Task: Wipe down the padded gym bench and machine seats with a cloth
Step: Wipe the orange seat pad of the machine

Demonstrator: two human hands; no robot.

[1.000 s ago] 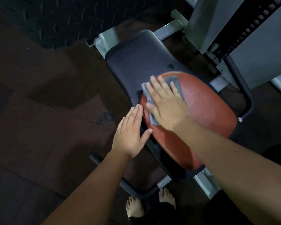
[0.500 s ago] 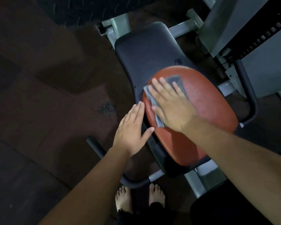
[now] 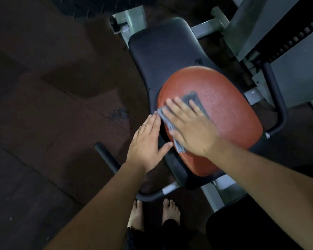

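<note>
Both arms reach forward, left hand [image 3: 146,143] and right hand [image 3: 192,127] flat (fingers straight).

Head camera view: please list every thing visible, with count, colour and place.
seat pad: one, orange-red, centre
back pad: one, black, beyond the seat pad
cloth: one, grey, on the seat pad's left part
handles: two, black, either side of the seat pad
machine frame: one, grey, top and below the seat pad
floor: one, dark brown, left
feet: two, bare, bottom centre
left hand: one, fingers straight, at the seat pad's left edge
right hand: one, flat, pressing the cloth
</note>
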